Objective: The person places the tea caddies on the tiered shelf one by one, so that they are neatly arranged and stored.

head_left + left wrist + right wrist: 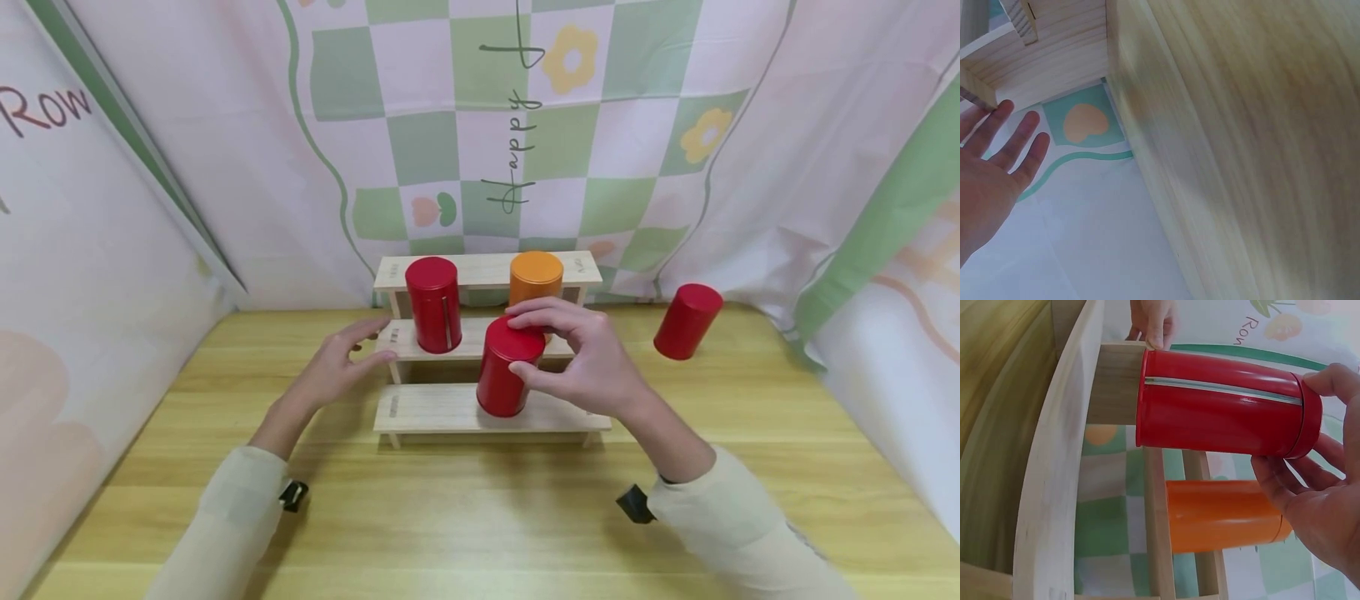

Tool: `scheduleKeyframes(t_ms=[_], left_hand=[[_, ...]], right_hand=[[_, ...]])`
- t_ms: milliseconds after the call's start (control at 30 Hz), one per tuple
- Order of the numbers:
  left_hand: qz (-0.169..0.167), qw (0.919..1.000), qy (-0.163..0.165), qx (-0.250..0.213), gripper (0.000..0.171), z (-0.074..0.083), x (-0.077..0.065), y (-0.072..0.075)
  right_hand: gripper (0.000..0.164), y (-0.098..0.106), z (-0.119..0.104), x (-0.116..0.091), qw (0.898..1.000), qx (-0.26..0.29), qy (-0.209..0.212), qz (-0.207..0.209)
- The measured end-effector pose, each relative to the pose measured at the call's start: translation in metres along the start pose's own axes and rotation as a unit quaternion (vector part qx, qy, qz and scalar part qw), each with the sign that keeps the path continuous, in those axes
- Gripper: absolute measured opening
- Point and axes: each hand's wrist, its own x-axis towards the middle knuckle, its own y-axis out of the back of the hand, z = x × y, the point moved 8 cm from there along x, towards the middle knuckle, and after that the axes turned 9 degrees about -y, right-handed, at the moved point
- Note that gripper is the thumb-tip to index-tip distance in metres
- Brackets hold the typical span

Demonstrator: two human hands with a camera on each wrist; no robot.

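A pale curtain [420, 150] is hanging along the back, carrying green and white checks, yellow flowers and sideways lettering that is reading "Happy". In front of it a wood-grained surface [450, 533] is stretching across the view. A light wooden stand [480, 271] with three stepped tiers is standing on the surface near the curtain. Cream sleeves [225, 517] are covering the person's forearms.

The right hand [581, 358] is grasping the front red canister [504, 379] around its lid, thumb on one side and fingers on the other. The left hand [345, 358] is holding nothing visible; its fingers are reaching loosely extended to the left end of the middle tier [472, 337], though whether they are touching it cannot be told.

The front red canister is hanging just above the bottom tier [435, 408], a gap showing under its base in the right wrist view. A second red canister [431, 308] is standing upright toward the left of the middle tier. An orange canister [535, 283] is standing toward the right of that tier, partly hidden behind the right hand. Another red canister [687, 323] is standing on the surface, well apart to the right of the stand. Small black pieces [635, 504] are jutting out by the cuffs.
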Motion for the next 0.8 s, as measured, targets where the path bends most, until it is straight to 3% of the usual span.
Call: scheduleKeyframes(t_ms=[267,800], left_hand=[[0.002,1.0,-0.003,-0.001,0.061,-0.001,0.001,0.0],[0.005,0.9999,-0.005,-0.016,0.063,-0.001,-0.001,-0.001]], right_hand=[[0.039,-0.016,0.0,0.003,1.0,-0.015,0.004,-0.013],[0.036,-0.05,0.009,0.007,1.0,0.006,-0.007,-0.026]])
